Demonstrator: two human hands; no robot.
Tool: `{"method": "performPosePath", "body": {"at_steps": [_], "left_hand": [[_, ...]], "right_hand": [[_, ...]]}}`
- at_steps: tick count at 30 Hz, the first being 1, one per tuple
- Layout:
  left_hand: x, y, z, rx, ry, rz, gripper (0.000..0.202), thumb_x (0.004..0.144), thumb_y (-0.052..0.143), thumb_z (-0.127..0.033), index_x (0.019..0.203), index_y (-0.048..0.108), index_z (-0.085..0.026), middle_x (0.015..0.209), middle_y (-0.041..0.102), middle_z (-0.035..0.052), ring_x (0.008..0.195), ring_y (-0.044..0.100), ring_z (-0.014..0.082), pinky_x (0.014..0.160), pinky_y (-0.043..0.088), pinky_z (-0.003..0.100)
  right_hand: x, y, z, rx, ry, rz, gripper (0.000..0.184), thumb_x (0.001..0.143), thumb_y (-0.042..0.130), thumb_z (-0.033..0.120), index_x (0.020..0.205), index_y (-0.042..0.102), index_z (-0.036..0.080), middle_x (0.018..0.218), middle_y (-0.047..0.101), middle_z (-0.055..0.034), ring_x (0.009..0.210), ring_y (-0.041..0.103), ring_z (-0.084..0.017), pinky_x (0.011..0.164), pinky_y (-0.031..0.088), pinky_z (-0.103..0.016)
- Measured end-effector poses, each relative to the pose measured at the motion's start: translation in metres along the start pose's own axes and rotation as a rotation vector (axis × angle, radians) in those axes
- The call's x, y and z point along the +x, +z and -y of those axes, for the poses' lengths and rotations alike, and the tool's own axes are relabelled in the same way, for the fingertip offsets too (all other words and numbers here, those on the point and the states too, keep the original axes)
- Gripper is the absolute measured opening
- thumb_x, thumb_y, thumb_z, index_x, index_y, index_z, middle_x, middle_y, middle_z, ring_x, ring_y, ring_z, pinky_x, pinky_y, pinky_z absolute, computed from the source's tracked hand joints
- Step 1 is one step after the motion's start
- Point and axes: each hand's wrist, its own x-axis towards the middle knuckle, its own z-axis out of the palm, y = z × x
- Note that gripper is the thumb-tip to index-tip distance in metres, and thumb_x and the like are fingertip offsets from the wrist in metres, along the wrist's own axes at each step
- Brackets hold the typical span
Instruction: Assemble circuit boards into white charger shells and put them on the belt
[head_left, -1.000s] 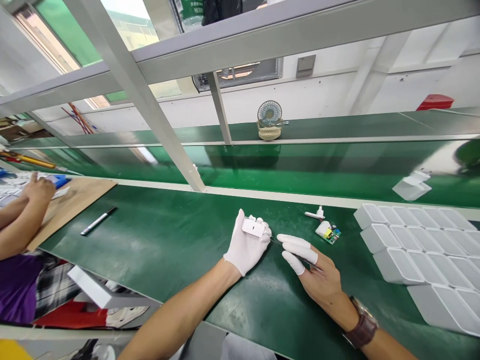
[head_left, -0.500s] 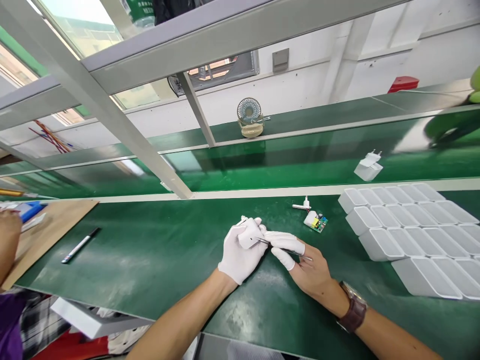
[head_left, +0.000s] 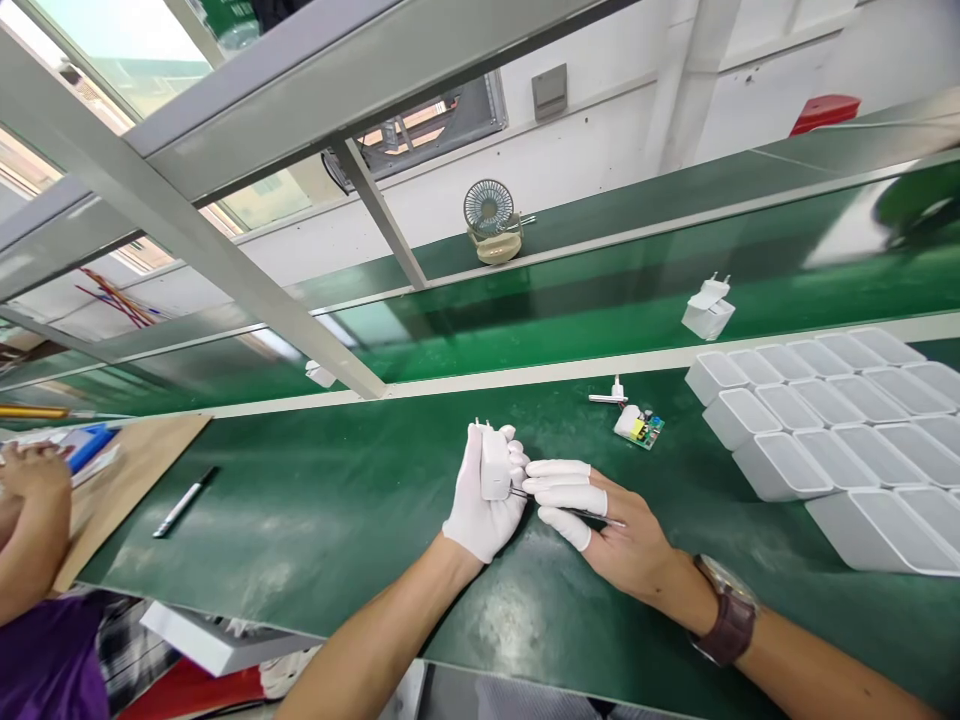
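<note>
The front edge of the green bench (head_left: 322,520) passes beneath both forearms. The left hand (head_left: 474,522), gloved white, is closed around a white plug adapter (head_left: 495,465) above mid-bench, pins pointing away from the wearer. The right hand (head_left: 626,540), in white finger covers, grips tweezers (head_left: 517,491) just beside it; whether the tips touch the adapter cannot be determined. Leftward, open bench surface extends to a marker pen (head_left: 184,503). Rightward, rows of white cases (head_left: 780,465) limit movement; a circuit board (head_left: 641,428) lies between. Past the pale rim, a glossy green strip bears a second adapter (head_left: 709,312); a fan (head_left: 491,222) stands on the shelf behind. Compared with half a second earlier, the held adapter is turned more upright.
</note>
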Motion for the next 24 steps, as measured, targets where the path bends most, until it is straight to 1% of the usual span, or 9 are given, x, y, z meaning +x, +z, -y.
{"method": "performPosePath", "body": {"at_steps": [5,9,14,18,22,24], "left_hand": [[0.0004,0.0045,0.0027,0.043,0.017,-0.016,0.039,0.099,0.050,-0.049,0.100,0.060,-0.011,0.078,0.059,0.0042,0.064,0.059,0.0107,0.056,0.052,0.020],[0.0016,0.0046,0.0033,0.063,0.022,-0.030,0.039,0.100,0.049,-0.048,0.099,0.060,-0.011,0.078,0.059,0.0044,0.066,0.060,0.0111,0.057,0.052,0.020],[0.0029,0.0036,0.0035,0.069,0.008,-0.042,0.037,0.099,0.051,-0.047,0.097,0.061,-0.012,0.078,0.060,0.0041,0.067,0.062,0.0113,0.060,0.054,0.020],[0.0028,0.0042,0.0046,0.072,0.033,-0.079,0.033,0.097,0.055,-0.044,0.096,0.061,-0.012,0.079,0.061,0.0041,0.068,0.062,0.0115,0.062,0.055,0.021],[0.0041,0.0033,0.0058,0.094,0.069,-0.103,0.028,0.096,0.059,-0.041,0.095,0.061,-0.013,0.078,0.061,0.0034,0.068,0.062,0.0114,0.062,0.054,0.021],[0.0057,0.0016,0.0063,0.117,0.092,-0.109,0.025,0.096,0.059,-0.039,0.094,0.060,-0.014,0.077,0.060,0.0028,0.067,0.061,0.0116,0.061,0.054,0.020]], "right_hand": [[0.0003,0.0002,-0.0013,-0.034,0.013,0.033,0.044,0.087,0.067,0.002,0.125,0.066,0.026,0.119,0.072,-0.0077,0.122,0.062,-0.027,0.100,0.055,-0.046],[0.0008,0.0005,-0.0030,-0.069,0.005,0.032,0.042,0.089,0.067,0.007,0.126,0.065,0.027,0.120,0.071,-0.0069,0.121,0.062,-0.025,0.101,0.055,-0.045],[0.0035,-0.0003,-0.0009,-0.095,0.014,0.031,0.038,0.092,0.066,0.010,0.125,0.066,0.029,0.118,0.072,-0.0060,0.117,0.065,-0.024,0.100,0.056,-0.043],[0.0039,0.0004,0.0002,-0.113,0.020,0.018,0.036,0.092,0.066,0.012,0.124,0.067,0.030,0.116,0.073,-0.0053,0.114,0.066,-0.023,0.099,0.057,-0.043],[0.0007,0.0028,-0.0021,-0.105,0.067,0.008,0.037,0.093,0.064,0.012,0.124,0.067,0.031,0.116,0.073,-0.0047,0.115,0.066,-0.023,0.099,0.057,-0.042],[-0.0005,0.0042,-0.0035,-0.086,0.110,-0.017,0.034,0.093,0.063,0.012,0.122,0.068,0.030,0.115,0.073,-0.0052,0.115,0.066,-0.023,0.098,0.057,-0.041]]}}
